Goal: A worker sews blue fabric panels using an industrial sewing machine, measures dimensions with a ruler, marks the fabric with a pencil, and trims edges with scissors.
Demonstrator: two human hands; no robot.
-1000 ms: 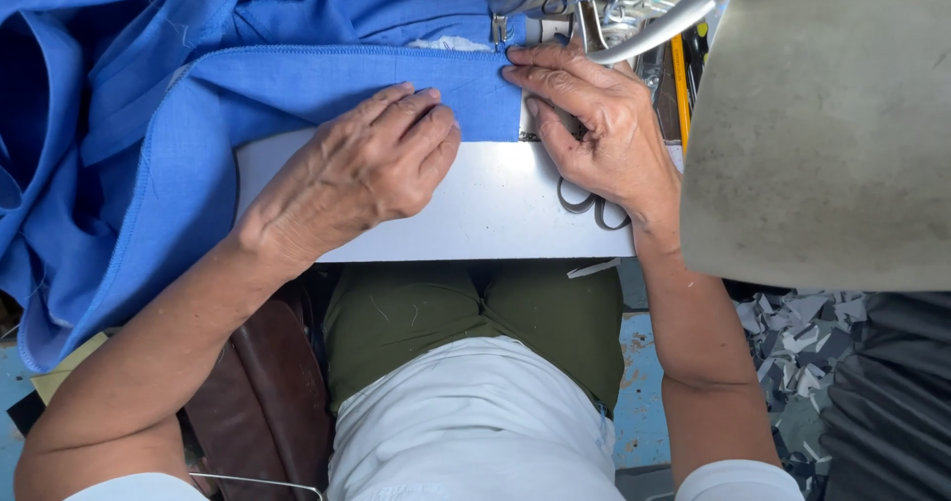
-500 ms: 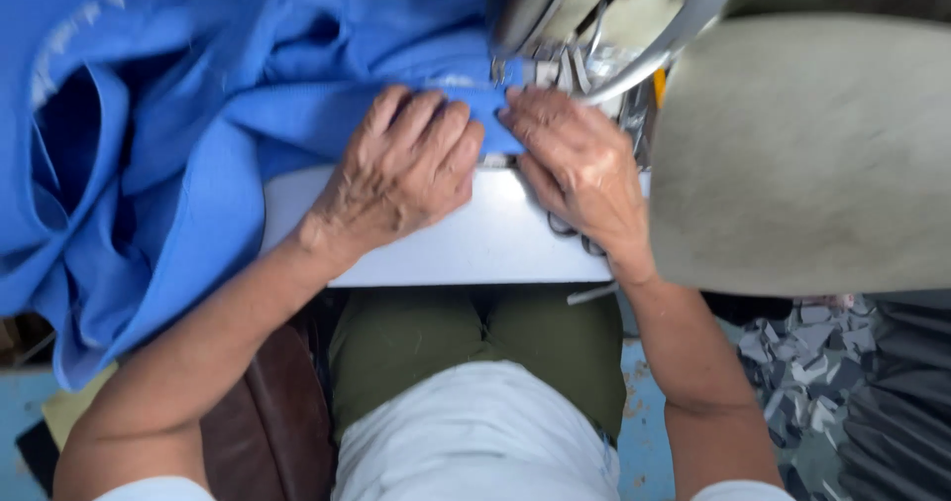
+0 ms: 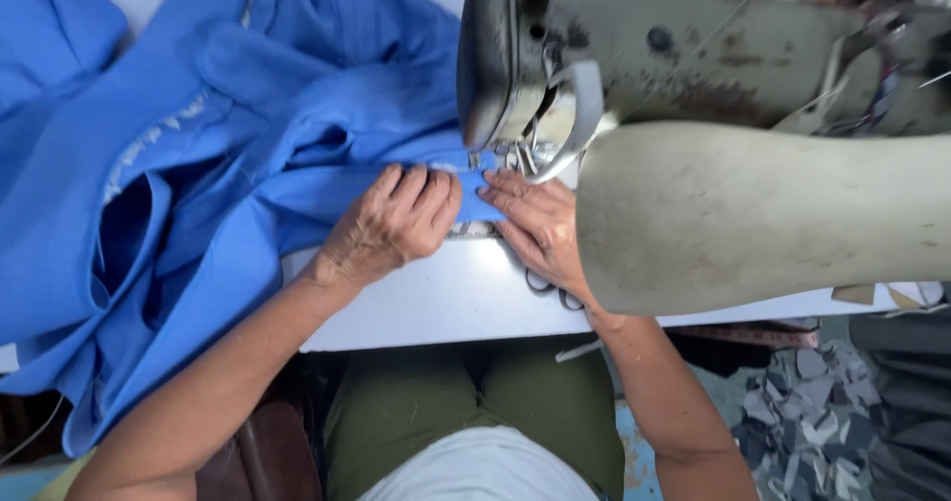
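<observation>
We see blue fabric (image 3: 228, 154) spread over white tabletop (image 3: 466, 303), bulk lying to left, narrow folded edge running left to right into needle area of sewing machine (image 3: 693, 134). Left hand (image 3: 391, 225) flat on edge, fingers extended, pressing — no clench. Right hand (image 3: 535, 228) also flat, fingertips touching fabric just before presser foot, nearer to needle. Scissors (image 3: 550, 291) partly hidden under right wrist. Fabric scraps (image 3: 822, 412) on floor at right.

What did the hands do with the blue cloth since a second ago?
Both hands slid closer together and up to the needle of the sewing machine, easing the blue cloth under it. The left hand and right hand stay pressed flat on the cloth; nothing was let go.
</observation>
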